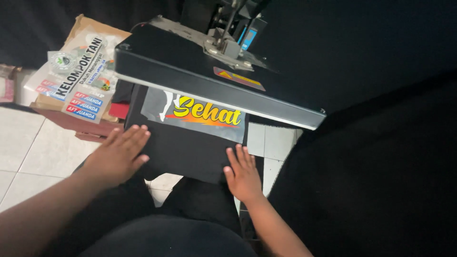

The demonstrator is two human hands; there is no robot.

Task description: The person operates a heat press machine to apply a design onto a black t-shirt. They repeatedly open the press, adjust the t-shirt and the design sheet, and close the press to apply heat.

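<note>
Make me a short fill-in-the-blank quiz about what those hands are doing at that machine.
Both hands lie ____ on the black fabric.
The left hand and the right hand rest below a transfer sheet with ____ lettering.
The heat press plate above it is ____.

Answers: flat; yellow; raised

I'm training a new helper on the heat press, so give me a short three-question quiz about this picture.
1. True or false: both hands lie flat on the black cloth.
2. What lies on the cloth under the raised top plate? A) a transfer sheet with yellow lettering B) a pair of scissors C) a red towel
3. Which hand is nearer the stack of printed sheets?

Key:
1. True: left hand and right hand press flat, fingers spread.
2. A, the transfer sheet.
3. The left hand.
</note>
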